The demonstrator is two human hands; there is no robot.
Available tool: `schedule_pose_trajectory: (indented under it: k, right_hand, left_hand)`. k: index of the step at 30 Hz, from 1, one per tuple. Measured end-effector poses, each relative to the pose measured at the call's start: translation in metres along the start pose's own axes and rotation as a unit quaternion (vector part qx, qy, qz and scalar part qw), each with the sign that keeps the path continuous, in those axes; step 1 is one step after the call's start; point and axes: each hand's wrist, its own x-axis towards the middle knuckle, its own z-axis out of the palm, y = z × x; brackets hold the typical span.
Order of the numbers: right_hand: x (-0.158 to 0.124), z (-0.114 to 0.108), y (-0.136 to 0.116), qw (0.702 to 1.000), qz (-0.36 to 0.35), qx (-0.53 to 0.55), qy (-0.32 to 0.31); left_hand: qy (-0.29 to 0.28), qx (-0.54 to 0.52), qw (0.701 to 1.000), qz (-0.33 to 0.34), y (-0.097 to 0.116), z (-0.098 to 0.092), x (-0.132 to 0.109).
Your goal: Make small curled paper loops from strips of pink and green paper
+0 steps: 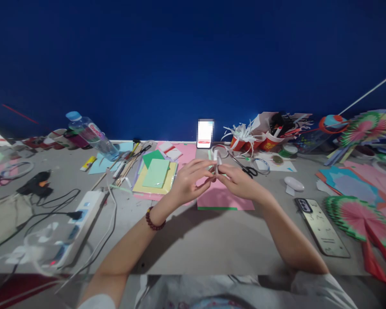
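In the middle of the head view my left hand (190, 181) and my right hand (239, 182) meet above a pink paper sheet (225, 199) with a green strip along its near edge. Between their fingertips is a narrow white roll (216, 157), which looks like tape, held on edge. My left thumb and fingers pinch its left side; my right fingers close on its right side. Its lower part is hidden by the fingers. Left of my hands lies a stack of coloured paper with a light green sheet (155, 173) on top.
Behind the hands stands a lit phone (205, 134). Black-handled scissors (249, 171) and red paper cups (272, 141) are to the right, with another phone (321, 227) nearer. At left are a tilted water bottle (94, 136) and a power strip (82, 227) with trailing cables.
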Motion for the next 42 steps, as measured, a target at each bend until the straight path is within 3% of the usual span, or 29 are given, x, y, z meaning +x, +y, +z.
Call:
schedule_pose_trajectory:
  k: [9, 15, 25, 38, 42]
  right_hand:
    - [-0.0011, 0.0035, -0.0022, 0.999, 0.009, -0.036, 0.002]
    - [-0.0006, 0.0032, -0.0073, 0.997, 0.004, -0.074, 0.008]
    - [0.0004, 0.0056, -0.0058, 0.992, 0.017, -0.122, -0.007]
    - [0.0015, 0.0052, -0.0055, 0.995, 0.018, -0.093, 0.029]
    - [0.0011, 0.0053, -0.001, 0.997, 0.03, -0.067, 0.028]
  left_hand:
    - [-0.005, 0.023, 1.0, -0.009, 0.0004, 0.0013, -0.0016]
    - [-0.02, -0.002, 1.0, 0.012, -0.0007, 0.0019, -0.0023]
    - [-0.048, -0.036, 0.998, -0.013, 0.0004, 0.0031, -0.0042]
    - [-0.006, 0.035, 0.999, 0.026, -0.0037, 0.0093, -0.0072]
    - [0.008, 0.012, 1.0, -0.016, 0.0011, 0.0073, -0.0051]
